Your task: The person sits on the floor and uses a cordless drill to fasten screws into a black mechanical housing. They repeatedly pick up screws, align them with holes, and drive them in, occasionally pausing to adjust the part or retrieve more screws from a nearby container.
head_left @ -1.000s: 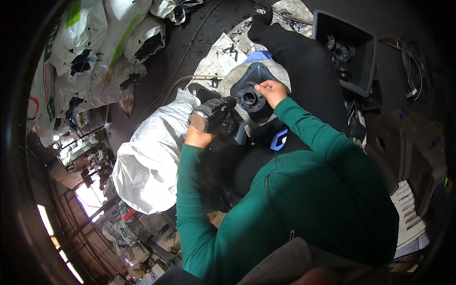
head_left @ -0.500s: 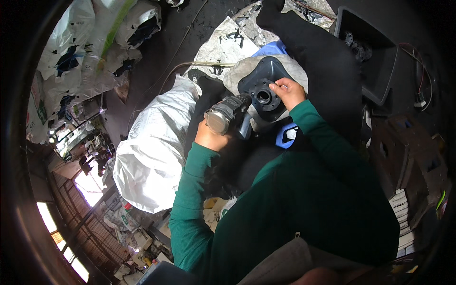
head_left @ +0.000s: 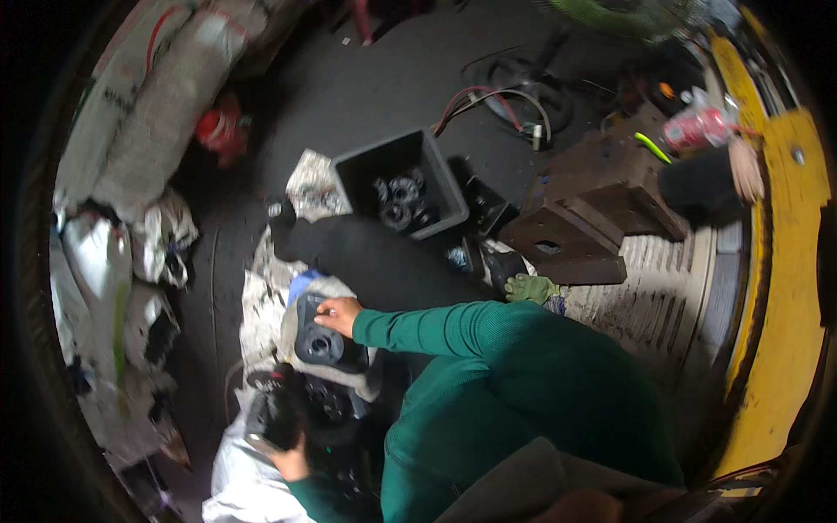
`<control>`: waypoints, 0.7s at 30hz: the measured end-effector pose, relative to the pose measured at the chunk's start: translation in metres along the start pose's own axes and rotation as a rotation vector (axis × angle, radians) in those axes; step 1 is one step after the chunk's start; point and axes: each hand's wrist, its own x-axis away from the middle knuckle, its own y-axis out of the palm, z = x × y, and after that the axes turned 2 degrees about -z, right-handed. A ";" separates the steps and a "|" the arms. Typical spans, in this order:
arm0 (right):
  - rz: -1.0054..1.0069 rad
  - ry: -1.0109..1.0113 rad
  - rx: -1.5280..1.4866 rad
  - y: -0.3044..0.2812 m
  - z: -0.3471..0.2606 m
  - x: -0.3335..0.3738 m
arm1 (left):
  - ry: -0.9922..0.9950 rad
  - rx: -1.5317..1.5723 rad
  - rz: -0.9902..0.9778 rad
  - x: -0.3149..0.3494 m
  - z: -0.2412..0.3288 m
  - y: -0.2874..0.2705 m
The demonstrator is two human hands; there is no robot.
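My left hand [head_left: 294, 460] is wrapped round the handle of a dark cordless drill [head_left: 273, 408], blurred by motion. The drill is to the left of and nearer than a black plastic part [head_left: 321, 344] with a wide flange and a round hub with a hole. My right hand [head_left: 341, 315] reaches over the part's right edge, thumb and fingers curled onto it. Beneath the part lies a pale cloth [head_left: 359, 382] over my lap, and a blue piece [head_left: 302, 284] shows at its far edge. More dark round pieces [head_left: 327, 403] sit just below the cloth.
A grey bin [head_left: 455, 193] with several dark round parts stands beyond my leg. To the right are a brown box-like block [head_left: 575, 231], a green glove [head_left: 530, 288] and another person's hand [head_left: 745, 170] by a yellow frame [head_left: 785, 279]. White sacks [head_left: 109, 288] lie left.
The view has swung to the right, bringing the bin, the yellow frame and another person's hand into sight. The drill has moved away from the part's hub. My right hand stays at the part.
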 end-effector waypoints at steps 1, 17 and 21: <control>0.072 0.016 -0.118 -0.003 -0.005 0.002 | 0.169 -0.180 -0.046 -0.002 0.009 -0.003; -0.874 0.434 -1.531 -0.040 -0.030 0.064 | 0.143 -0.271 0.054 0.064 0.069 0.038; -0.657 0.598 -1.456 -0.045 -0.035 0.067 | 0.105 -0.368 0.004 0.072 0.057 0.043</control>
